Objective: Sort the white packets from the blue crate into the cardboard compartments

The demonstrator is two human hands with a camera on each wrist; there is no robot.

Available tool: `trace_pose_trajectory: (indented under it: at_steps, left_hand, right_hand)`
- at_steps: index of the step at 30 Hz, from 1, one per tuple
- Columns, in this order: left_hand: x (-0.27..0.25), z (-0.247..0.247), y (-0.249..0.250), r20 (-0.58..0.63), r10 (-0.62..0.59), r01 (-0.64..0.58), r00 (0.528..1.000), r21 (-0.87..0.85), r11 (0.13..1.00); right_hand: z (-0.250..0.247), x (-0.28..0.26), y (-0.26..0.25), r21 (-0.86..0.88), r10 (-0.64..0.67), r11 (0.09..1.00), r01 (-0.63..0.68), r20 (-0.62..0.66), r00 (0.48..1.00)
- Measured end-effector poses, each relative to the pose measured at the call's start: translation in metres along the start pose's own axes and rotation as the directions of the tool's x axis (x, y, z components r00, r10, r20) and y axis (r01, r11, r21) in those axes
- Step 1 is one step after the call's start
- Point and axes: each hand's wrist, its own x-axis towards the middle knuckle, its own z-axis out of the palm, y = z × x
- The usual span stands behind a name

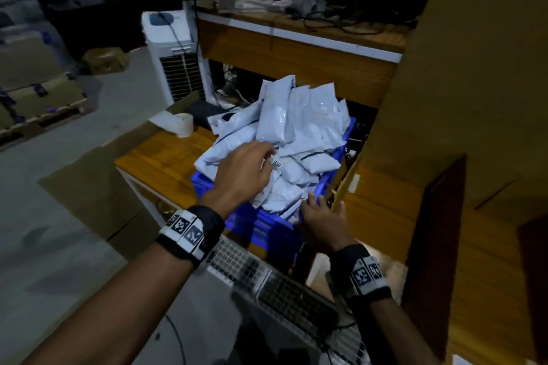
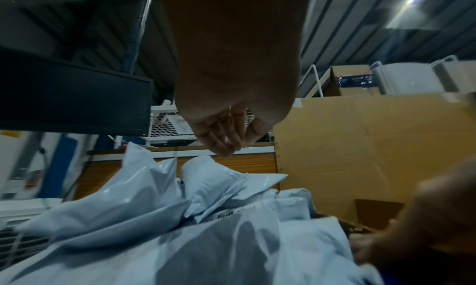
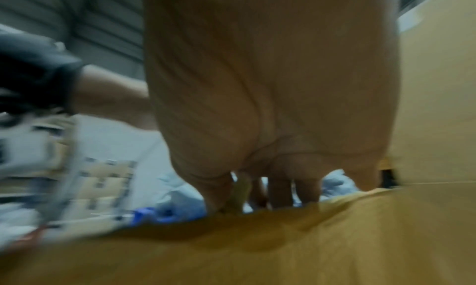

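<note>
packets [image 1: 292, 130] heaped in crate [image 1: 267, 224] on worktop [image 1: 166, 157] | left hand [image 1: 241, 173] over heap, fingers loose, empty | right hand [image 1: 321, 224] at heap's near edge, grip unclear | cardboard [image 1: 462, 74] right

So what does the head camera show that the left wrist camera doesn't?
Only the head view shows the blue crate, the roll of tape, the white fan unit and both wristbands. Only the left wrist view shows the ceiling light and the underside of the left hand, fingers loose above the pile. Both show the heap of white packets, the cardboard wall and the right hand at the pile's edge.
</note>
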Motion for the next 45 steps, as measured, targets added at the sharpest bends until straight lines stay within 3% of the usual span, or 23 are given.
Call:
trace_pose_trajectory:
  at_steps: [2,6,12,18,26,28,32,38,42,45]
  left_hand:
    - [0.029,0.0,-0.003,-0.003,0.016,-0.017,1.0,-0.047,0.999]
    - [0.082,0.006,-0.011,0.148,-0.101,0.107,0.984,-0.037,0.994]
    - [0.114,0.027,-0.022,0.299,-0.191,0.203,0.935,-0.009,0.979]
    - [0.124,0.005,-0.03,0.261,-0.164,0.182,0.951,-0.048,0.982]
    - [0.128,-0.025,-0.035,0.206,-0.19,0.238,0.96,-0.243,0.94]
    - [0.122,-0.023,-0.033,0.211,-0.162,0.201,0.964,-0.177,0.963]
    - [0.106,0.002,-0.03,0.342,-0.153,0.17,0.927,-0.022,0.985]
    - [0.103,0.019,-0.031,0.315,-0.129,0.126,0.94,0.028,0.992]
    - [0.107,-0.003,-0.023,0.292,-0.122,0.14,0.949,-0.044,0.989]
    - [0.106,-0.025,-0.015,0.233,-0.022,0.065,0.972,-0.178,0.982]
  right_hand:
    - [-0.004,0.0,-0.003,0.025,0.036,0.999,-0.037,0.038,0.999]
    - [-0.008,-0.001,-0.011,0.094,0.123,0.987,-0.132,0.098,0.988]
    - [-0.007,-0.01,-0.021,0.085,0.219,0.97,-0.229,0.114,0.969]
    - [-0.004,-0.018,-0.031,0.054,0.237,0.969,-0.242,0.079,0.968]
    - [-0.016,-0.025,-0.041,0.186,0.276,0.947,-0.263,-0.046,0.96]
    - [-0.02,-0.023,-0.042,0.188,0.298,0.939,-0.286,-0.036,0.954]
    - [-0.022,-0.016,-0.041,0.13,0.307,0.944,-0.304,-0.002,0.952]
    - [-0.011,-0.02,-0.035,0.054,0.281,0.958,-0.281,0.006,0.96]
    - [-0.01,-0.021,-0.033,0.067,0.273,0.96,-0.272,-0.002,0.962]
    - [-0.014,-0.022,-0.03,0.116,0.28,0.955,-0.275,-0.034,0.959]
